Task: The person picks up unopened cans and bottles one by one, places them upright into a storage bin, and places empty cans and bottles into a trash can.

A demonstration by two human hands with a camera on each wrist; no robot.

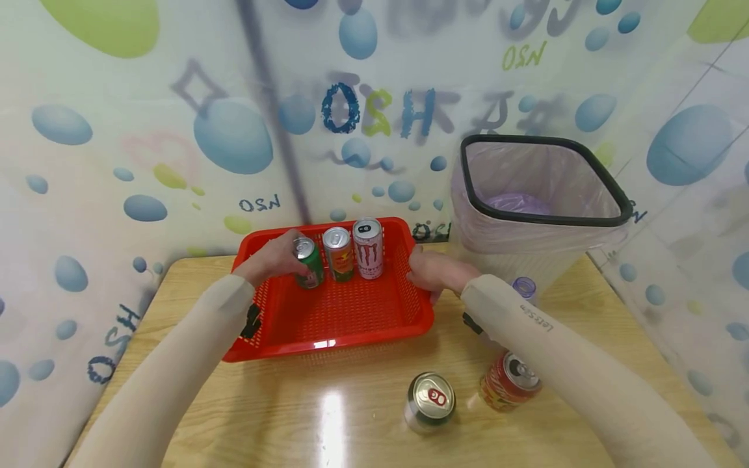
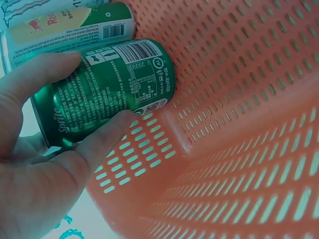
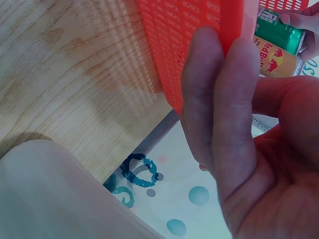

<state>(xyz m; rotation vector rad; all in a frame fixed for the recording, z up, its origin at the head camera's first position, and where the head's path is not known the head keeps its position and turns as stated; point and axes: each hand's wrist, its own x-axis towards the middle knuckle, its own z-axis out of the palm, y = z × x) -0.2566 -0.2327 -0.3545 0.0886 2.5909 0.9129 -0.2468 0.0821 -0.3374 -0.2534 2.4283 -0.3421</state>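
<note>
Inside the red plastic basket point(image 1: 351, 315) three cans stand upright in a row along the back. My left hand point(image 1: 279, 255) grips the leftmost one, a green Sprite can point(image 2: 107, 92), thumb on one side and fingers on the other. Touching or nearly touching it is a Red Bull can point(image 1: 338, 255); a pink-and-white Monster can point(image 1: 368, 250) stands to its right. At the basket's right side my right hand point(image 1: 435, 270) holds the rim, its fingers outside the wall and its thumb toward the inside.
Below the basket on the wooden table point(image 1: 281, 409) stand a can with a gold top point(image 1: 430, 400) and a red can point(image 1: 508, 383). A bottle with a purple neck point(image 1: 525, 287) is partly behind my right forearm. A lined bin point(image 1: 515, 244) stands at the back right.
</note>
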